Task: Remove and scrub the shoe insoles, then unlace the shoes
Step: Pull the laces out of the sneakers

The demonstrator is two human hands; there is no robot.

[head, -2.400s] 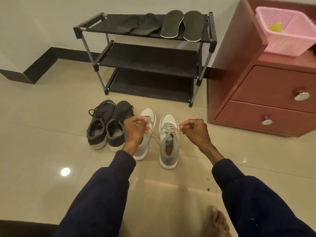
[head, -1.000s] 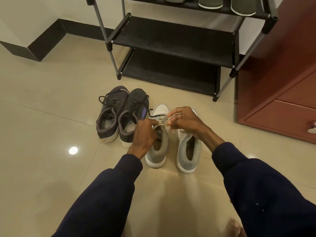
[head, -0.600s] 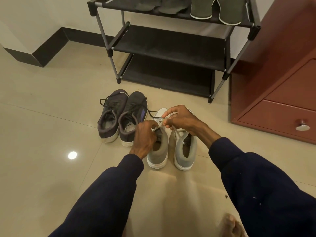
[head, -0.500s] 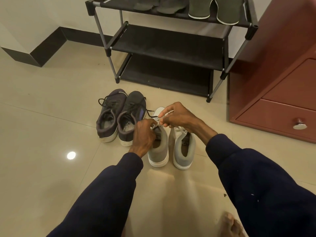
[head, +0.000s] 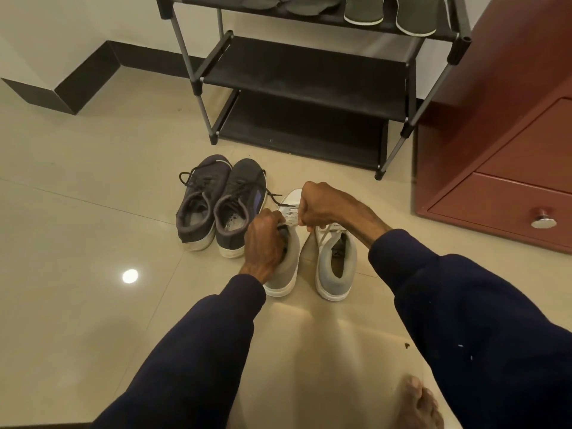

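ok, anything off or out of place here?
Minor only: the lace end of the dark shoe trails onto the light shoe, and a dark speck sits on the floor. Nothing spilled or damaged.

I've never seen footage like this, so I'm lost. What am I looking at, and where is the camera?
No machine here: these are a person's two bare hands, filmed by one camera worn on the head, looking down. On the tiled floor stand a dark grey pair of shoes and a light grey pair. The left hand grips one light grey shoe at its opening; the right hand pinches its white lace. Behind, a black rack carries insoles.
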